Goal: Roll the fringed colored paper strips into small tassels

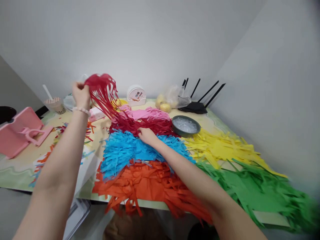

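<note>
From my seat, the near edge of the worktop [12, 168] runs below both arms, with orange paper [150, 183] spilling over it. A wall [175, 43] rises behind the far edge, and the left hand [82, 95] has air around it, raised above the worktop. The right hand [148, 135] is hemmed in by fringe, with a bowl [185, 134] just beyond to its right. My left pinches one end of the dark red paper [98, 81], finely cut, its strips drooping to a tangled dark red heap between pink paper [147, 114] and blue paper [118, 150]. My right touches that heap's near side; I can't tell whether it grips.
</note>
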Tool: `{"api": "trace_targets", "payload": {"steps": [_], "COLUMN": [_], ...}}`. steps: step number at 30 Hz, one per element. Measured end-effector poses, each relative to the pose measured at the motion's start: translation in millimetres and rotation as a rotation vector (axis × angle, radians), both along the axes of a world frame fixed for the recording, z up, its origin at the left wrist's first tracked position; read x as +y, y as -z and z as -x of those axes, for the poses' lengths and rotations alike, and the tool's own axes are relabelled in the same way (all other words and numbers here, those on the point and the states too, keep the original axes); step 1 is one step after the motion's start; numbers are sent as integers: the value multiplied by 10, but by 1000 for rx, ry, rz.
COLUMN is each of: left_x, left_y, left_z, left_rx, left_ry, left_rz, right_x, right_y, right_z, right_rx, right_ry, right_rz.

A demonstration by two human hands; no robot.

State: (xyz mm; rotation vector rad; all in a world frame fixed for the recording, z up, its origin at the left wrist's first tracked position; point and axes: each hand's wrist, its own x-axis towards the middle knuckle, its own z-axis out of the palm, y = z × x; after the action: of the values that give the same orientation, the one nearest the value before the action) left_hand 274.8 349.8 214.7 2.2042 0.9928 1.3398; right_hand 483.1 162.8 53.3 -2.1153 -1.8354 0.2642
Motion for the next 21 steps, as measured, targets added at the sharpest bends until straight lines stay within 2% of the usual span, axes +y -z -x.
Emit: {"api": "trace_targets", "payload": {"steps": [3,5,7,8,10,11,13,16,18,21], "left_x": [-390,-811,-1293,-1532,-1968,-2151,-2435,-2664,-2726,-2770], "left_y": [-341,-426,-397,-348,-207,-126,31,211,279,320], "left_z": [231,312,338,338,331,331,350,435,512,605], "left_rx": [-111,-12,191,331,593,686,802,855,798,629], "left_ry": [-271,-313,-225,-169,-43,16,130,277,341,450], "left_rz": [-221,-380,-496,-539,-595,-616,-657,-630,-487,-178], "right_x": [-304,-567,-864,-1015,-1292,-1407,-1577,-1723,-1812,-1975], "right_y": [-323,-591,-862,-983,-1168,-1225,-1267,-1220,-1189,-1211], "right_z": [102,202,323,388,508,553,599,559,508,473], "right_rx": [42,61,78,84,41,-5,-105,-108,-18,180], "right_ry": [-60,-79,-92,-112,-174,-210,-272,-369,-400,-365], "right_rz": [-121,-235,-465,-643,-919,-978,-903,-593,-420,-347]}}
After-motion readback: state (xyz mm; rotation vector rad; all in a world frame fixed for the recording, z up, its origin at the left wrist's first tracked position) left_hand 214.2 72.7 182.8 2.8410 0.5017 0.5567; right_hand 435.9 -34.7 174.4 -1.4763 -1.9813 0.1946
